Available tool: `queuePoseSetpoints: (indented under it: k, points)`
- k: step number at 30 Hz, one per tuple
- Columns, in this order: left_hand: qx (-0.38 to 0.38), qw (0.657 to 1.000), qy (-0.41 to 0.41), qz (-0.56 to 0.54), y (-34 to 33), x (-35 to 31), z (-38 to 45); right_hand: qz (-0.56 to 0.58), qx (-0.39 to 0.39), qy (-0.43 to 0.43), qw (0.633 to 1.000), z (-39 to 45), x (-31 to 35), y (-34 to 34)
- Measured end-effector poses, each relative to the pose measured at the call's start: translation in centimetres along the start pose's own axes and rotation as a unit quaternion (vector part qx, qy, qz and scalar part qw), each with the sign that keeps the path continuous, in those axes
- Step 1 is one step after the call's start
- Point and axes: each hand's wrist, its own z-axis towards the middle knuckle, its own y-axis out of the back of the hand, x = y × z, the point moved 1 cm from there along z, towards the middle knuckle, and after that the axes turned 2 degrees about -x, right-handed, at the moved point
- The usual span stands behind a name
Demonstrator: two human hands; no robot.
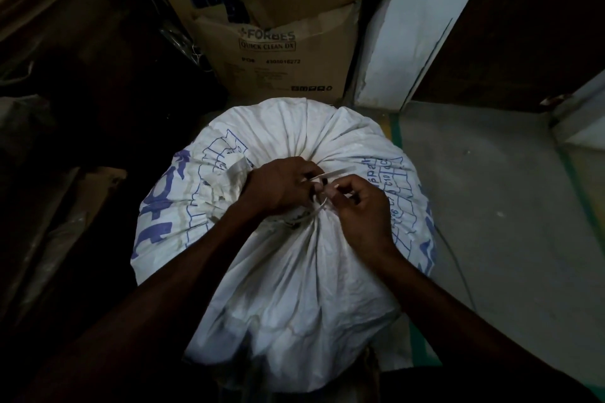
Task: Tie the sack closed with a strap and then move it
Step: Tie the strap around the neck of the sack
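Matt woven-plastic sack (288, 271), creased, thin pale strap (334, 172), matt brown cardboard box (278, 62), dull concrete floor (491, 206)

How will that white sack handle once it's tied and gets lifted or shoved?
The sack looks stuffed and bulging, so probably heavy and awkward. Its woven skin creases toward the gathered neck, so likely floppy there. Both the left hand and right hand work the thin strap, a poor handle.
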Motion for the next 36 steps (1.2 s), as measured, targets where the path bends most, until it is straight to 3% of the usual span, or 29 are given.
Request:
queuePoseSetpoints:
  k: [3, 9, 11, 14, 16, 21, 24, 27, 36]
  points:
    - [-0.061, 0.997, 0.019, -0.037, -0.5, -0.6, -0.3, 0.016, 0.017, -0.012, 1.000, 0.6, 0.0, 0.6]
    - [-0.149, 0.989, 0.014, -0.012, -1.6, -0.5, -0.3, 0.006, 0.023, 0.049, 0.999, 0.6, 0.6, 1.8]
    - [-0.145, 0.989, 0.016, -0.003, -1.7, -0.5, -0.2, -0.002, 0.020, 0.003, 1.000, 0.7, 0.0, 1.8]
    - [-0.142, 0.989, 0.025, 0.012, -1.7, -0.3, 0.1, 0.018, 0.040, -0.165, 0.985, 1.3, -1.3, 1.7]
    - [-0.128, 0.991, 0.036, 0.002, -1.6, -0.3, 0.2, 0.003, 0.073, -0.209, 0.975, 1.5, -1.8, 1.7]
    - [-0.117, 0.989, 0.019, -0.091, -1.3, 0.3, 0.3, -0.092, 0.119, -0.159, 0.976, 2.4, -1.9, 1.9]
    - [-0.179, 0.963, -0.016, -0.201, -0.7, 0.0, 0.3, -0.242, 0.116, -0.119, 0.956, 2.8, -2.3, 0.9]
    - [-0.205, 0.932, -0.036, -0.296, 0.3, -1.2, -0.2, -0.321, 0.098, -0.098, 0.937, 2.4, -2.1, -0.3]
    - [-0.223, 0.887, -0.178, -0.363, 4.0, -4.4, -4.8, -0.300, 0.098, -0.091, 0.945, 2.3, -2.1, -0.3]
